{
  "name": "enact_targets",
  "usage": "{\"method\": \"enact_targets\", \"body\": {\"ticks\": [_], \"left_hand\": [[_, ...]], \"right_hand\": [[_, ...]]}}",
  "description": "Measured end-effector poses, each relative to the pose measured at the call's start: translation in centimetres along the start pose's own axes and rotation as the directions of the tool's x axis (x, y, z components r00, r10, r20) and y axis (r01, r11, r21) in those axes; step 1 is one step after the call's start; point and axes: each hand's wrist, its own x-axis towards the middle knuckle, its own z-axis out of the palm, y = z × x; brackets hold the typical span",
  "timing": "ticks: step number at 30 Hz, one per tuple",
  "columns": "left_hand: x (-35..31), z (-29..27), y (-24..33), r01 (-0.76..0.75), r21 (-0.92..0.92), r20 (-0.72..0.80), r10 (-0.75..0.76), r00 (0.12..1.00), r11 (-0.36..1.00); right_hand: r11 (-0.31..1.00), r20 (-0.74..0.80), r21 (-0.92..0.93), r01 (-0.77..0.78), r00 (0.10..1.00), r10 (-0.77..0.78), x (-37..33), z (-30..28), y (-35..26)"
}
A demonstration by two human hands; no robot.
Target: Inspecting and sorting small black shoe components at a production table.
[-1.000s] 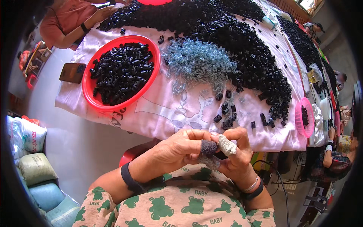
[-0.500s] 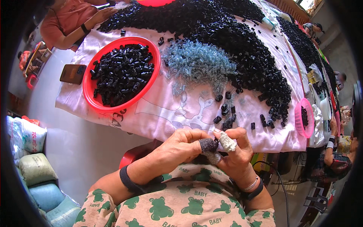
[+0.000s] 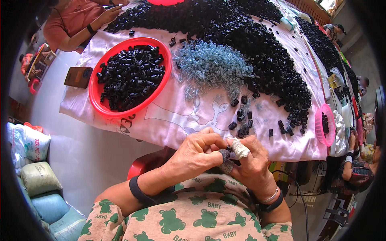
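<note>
My left hand [image 3: 194,154] and my right hand [image 3: 254,161] meet at the near edge of the table, fingers closed in a pinch. A small black plastic piece [image 3: 228,148] shows between the fingertips, mostly hidden, with my right fingers around it. What my left fingertips pinch is too small to make out. Grey and white wraps cover some fingers. Just beyond lie loose black plastic pieces [image 3: 242,116] and a heap of thin, bluish coil springs [image 3: 213,66].
A red basin [image 3: 93,94] full of black pieces stands left, beside a phone [image 3: 78,77]. A large black heap [image 3: 265,60] spreads behind the springs. A pink basket [image 3: 330,138] sits at the right edge. A co-worker's arm [image 3: 90,30] reaches in at far left; sacks [image 3: 40,176] lie on the floor.
My left fingers have lifted and curled more over the black piece. My right fingers have drawn in slightly. The hands stay together in the same place.
</note>
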Motion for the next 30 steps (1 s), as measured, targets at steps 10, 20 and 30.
{"method": "enact_targets", "body": {"ticks": [10,20,30], "left_hand": [[-0.5,0.1,0.5,0.099,-0.085,0.051,-0.095,0.994,0.991],[-0.4,0.1,-0.1,0.023,0.065,0.072,-0.028,0.997,0.998],[-0.5,0.2,-0.1,0.025,0.105,0.107,-0.036,0.994,0.994]], "right_hand": [[0.999,-0.002,-0.033,-0.016,1.0,0.016,-0.6,-0.3,0.3],[0.998,0.006,-0.061,0.02,1.0,-0.02,0.3,-0.7,0.1],[0.999,0.143,-0.031,0.026,0.99,-0.021,0.2,-0.7,0.1]]}}
